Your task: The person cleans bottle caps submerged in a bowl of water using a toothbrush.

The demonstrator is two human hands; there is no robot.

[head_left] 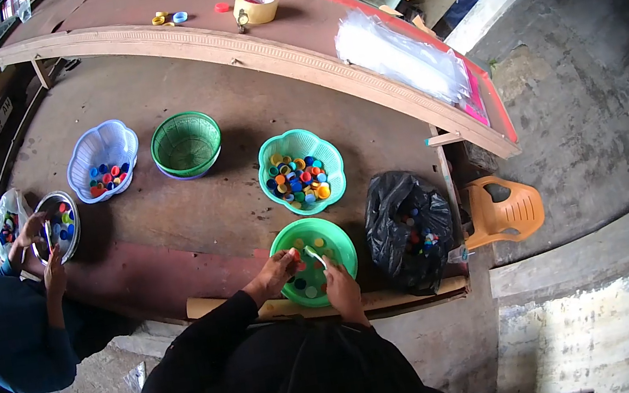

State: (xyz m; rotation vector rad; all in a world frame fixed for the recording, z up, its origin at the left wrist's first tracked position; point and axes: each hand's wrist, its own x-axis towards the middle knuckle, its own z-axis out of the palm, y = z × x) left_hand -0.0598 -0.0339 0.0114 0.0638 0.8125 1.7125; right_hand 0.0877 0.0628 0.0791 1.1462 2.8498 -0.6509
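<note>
My left hand (pixel 276 274) pinches a small red cap (pixel 294 255) over the left part of a green basin (pixel 346 242) of water with several caps in it. My right hand (pixel 340 284) is closed round a white-and-green brush (pixel 313 255) over the basin's right part, its head near the cap. Behind the basin stands a turquoise scalloped basket (pixel 334 156) holding many coloured caps. To the right of the basin lies an open black plastic bag (pixel 384 222) with more caps inside.
A co-worker (pixel 28 312) at the left works over a metal bowl (pixel 76 226). Blue (pixel 82 155) and green (pixel 186 139) baskets stand at the back left. A raised shelf (pixel 199 40) crosses behind, holding tape (pixel 256 10). An orange chair (pixel 510 211) stands right.
</note>
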